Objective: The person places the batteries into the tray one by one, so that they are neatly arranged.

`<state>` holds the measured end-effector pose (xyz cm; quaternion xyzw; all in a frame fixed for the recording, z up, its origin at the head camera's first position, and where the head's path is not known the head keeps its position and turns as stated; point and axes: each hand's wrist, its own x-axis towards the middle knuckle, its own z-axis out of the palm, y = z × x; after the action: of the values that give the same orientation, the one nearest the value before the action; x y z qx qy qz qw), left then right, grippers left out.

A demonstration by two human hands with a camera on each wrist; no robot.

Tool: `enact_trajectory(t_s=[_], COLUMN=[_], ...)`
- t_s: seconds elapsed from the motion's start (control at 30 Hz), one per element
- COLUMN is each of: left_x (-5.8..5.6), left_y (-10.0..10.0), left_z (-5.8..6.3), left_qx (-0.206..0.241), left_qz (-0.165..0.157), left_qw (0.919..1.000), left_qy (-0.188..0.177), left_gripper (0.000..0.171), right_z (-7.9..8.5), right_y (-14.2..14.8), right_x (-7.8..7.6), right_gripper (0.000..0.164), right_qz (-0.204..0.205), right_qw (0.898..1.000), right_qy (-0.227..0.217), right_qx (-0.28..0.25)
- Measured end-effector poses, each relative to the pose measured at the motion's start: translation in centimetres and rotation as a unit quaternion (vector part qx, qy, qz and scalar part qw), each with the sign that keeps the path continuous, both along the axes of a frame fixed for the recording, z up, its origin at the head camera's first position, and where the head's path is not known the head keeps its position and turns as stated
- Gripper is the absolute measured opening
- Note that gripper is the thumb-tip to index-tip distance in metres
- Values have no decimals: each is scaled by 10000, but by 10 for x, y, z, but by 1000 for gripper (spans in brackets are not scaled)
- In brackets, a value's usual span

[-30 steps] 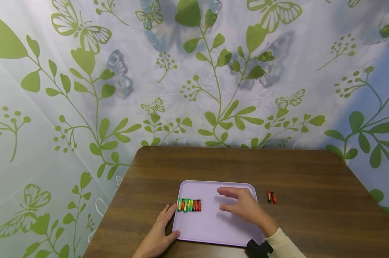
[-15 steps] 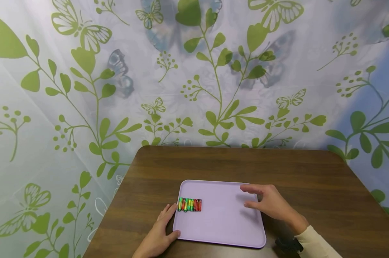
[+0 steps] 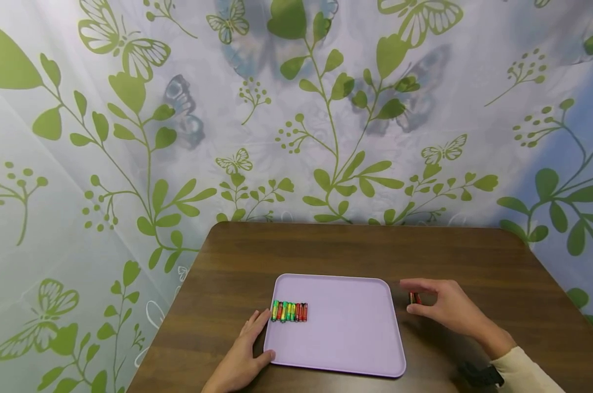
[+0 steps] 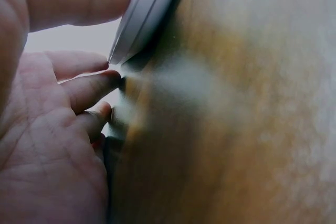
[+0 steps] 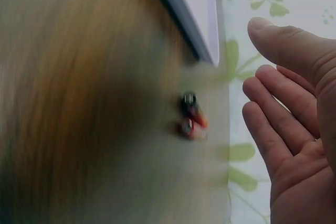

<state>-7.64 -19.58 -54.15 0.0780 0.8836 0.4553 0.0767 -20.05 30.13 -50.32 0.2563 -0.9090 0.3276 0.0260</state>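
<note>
A lilac tray (image 3: 345, 327) lies on the table, with a row of several green and red batteries (image 3: 289, 311) side by side near its left edge. My left hand (image 3: 242, 352) rests at the tray's left side, its thumb and fingers touching the rim with fingers fairly straight. To the right of the tray, my right hand (image 3: 449, 305) hovers with thumb and fingers apart around two loose red-and-black batteries (image 3: 414, 298), partly hidden by it. In the right wrist view the pair of batteries (image 5: 191, 116) lies on the table, apart from the fingers (image 5: 268, 124).
The dark brown wooden table (image 3: 355, 248) reaches back to a hanging curtain (image 3: 296, 136) printed with green leaves and butterflies. A dark band (image 3: 480, 375) is on the right wrist, beside a cream sleeve (image 3: 522, 371).
My right hand has moved rightward from above the tray, past its right edge, to the two loose batteries. The left hand and the tray have stayed in place.
</note>
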Motion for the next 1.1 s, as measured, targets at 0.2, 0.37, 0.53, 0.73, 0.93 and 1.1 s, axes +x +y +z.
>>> enact_trajectory(t_s=[0.2, 0.37, 0.53, 0.73, 0.93, 1.1], left_x=[1, 1, 0, 0, 2, 2], left_y=[-1, -1, -1, 0, 0, 0], left_z=[0, 0, 0, -1, 1, 0], left_qx=[-40, -27, -1, 12, 21, 1], left_qz=[22, 26, 16, 23, 29, 35], left_qw=[10000, 9999, 9999, 9999, 10000, 10000], left_qy=[-58, -97, -127, -147, -73, -31], left_gripper=[87, 87, 87, 88, 87, 87], right_z=[0, -7, -16, -24, -27, -31], right_y=[18, 28, 32, 33, 31, 29], right_x=[-4, -9, -13, -15, -14, -13], right_gripper=[56, 58, 59, 59, 57, 52], right_qz=[-73, -143, -140, -20, -132, -373], right_qw=[9998, 9994, 9994, 9994, 9990, 9983], right_qy=[19, -146, -142, -95, -44, -5], right_qx=[156, 274, 295, 326, 434, 443])
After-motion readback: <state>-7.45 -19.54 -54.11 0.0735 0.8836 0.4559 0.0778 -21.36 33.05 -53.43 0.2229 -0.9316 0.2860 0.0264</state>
